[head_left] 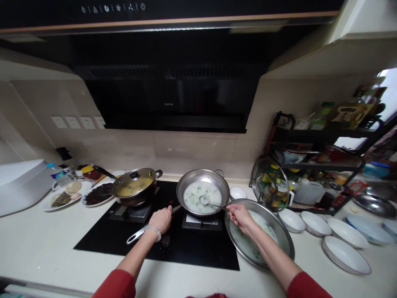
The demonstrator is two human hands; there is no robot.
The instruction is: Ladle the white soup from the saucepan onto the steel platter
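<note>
A steel wok (203, 176) with pale, cloudy soup (195, 190) and green bits sits on the right burner. My left hand (160, 220) is wrapped round the wok's long handle (135, 236), whose looped end sticks out past my wrist. With my right hand (241, 216), fingers closed, I grip the handle of a ladle (214, 204). Its small round bowl rests at the surface of the soup. Beneath my right forearm stands a wide steel basin (287, 242) of similar soup, beside the wok.
A lidded pan (135, 186) stands on the left burner. Plates of food (97, 193) are at left. Several white bowls (345, 254) line the right counter, with a small bowl (238, 193) behind the basin. A glass lid (269, 182) leans against the spice rack (316, 165).
</note>
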